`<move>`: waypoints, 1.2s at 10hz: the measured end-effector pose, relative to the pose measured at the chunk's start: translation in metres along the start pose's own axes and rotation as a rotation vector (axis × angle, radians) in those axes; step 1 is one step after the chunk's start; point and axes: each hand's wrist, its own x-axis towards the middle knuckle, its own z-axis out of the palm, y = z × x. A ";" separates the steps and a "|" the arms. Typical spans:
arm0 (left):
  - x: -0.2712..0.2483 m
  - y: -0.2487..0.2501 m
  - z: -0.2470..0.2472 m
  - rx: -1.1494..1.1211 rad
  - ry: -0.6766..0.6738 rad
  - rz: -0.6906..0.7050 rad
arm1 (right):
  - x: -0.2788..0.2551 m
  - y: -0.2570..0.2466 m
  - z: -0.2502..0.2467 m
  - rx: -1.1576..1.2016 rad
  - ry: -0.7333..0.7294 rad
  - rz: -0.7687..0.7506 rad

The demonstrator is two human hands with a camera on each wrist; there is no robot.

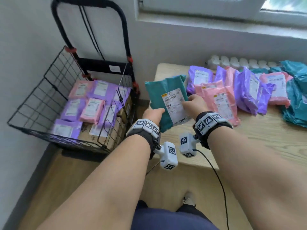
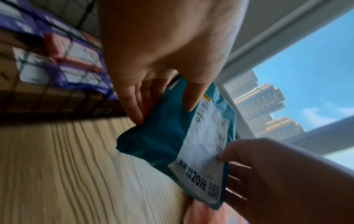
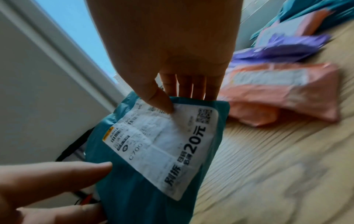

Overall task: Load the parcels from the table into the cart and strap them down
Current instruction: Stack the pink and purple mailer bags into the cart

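At the far left I see the cart (image 1: 54, 103), a black wire basket with a tall handle, standing on the floor against the wall. It already holds a layer of pink and purple parcels (image 1: 86, 105) lying flat over brown boxes. I see no strap across them yet.

Just right of the cart, over the near corner of the worktop (image 1: 249, 146), I am holding the teal parcel (image 1: 167, 100) in the air with its white label facing up. My left hand (image 1: 153, 114) pinches its lower left edge, thumb on top and fingers underneath. My right hand (image 1: 195, 103) pinches the right edge, thumb pressed onto the label and fingers behind.

Further right, more pink, purple and teal parcels (image 1: 249, 90) lie in an overlapping row along the worktop, so I judge the loading to be partway through, with strapping well off.

The step in hand looks like carrying this teal parcel across to the cart. The next move calls for swinging it left over the basket rim and lowering it flat onto the parcels there. The bag looks soft, so it may sag if either hand lets go early.
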 end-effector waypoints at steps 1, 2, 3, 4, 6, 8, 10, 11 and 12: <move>0.007 0.000 -0.071 -0.027 0.064 -0.028 | -0.010 -0.048 0.053 -0.060 -0.068 -0.059; 0.021 -0.007 -0.129 -0.060 0.083 -0.050 | -0.015 -0.084 0.103 -0.071 -0.143 -0.105; 0.051 -0.027 -0.174 -0.121 0.152 -0.085 | -0.020 -0.113 0.147 -0.110 -0.204 -0.154; 0.053 -0.031 -0.209 -0.205 0.173 -0.112 | -0.021 -0.139 0.184 -0.155 -0.278 -0.209; 0.088 -0.040 -0.259 -0.222 0.230 -0.167 | 0.003 -0.180 0.246 -0.281 -0.414 -0.285; 0.117 -0.031 -0.296 -0.279 0.337 -0.185 | 0.039 -0.217 0.301 -0.355 -0.552 -0.307; 0.158 -0.037 -0.308 -0.330 0.363 -0.276 | 0.069 -0.230 0.355 -0.736 -0.708 -0.440; 0.176 -0.051 -0.313 -0.248 0.343 -0.336 | 0.086 -0.221 0.385 -0.972 -0.800 -0.522; 0.186 -0.065 -0.315 -0.051 0.281 -0.417 | 0.099 -0.215 0.404 -0.924 -0.875 -0.393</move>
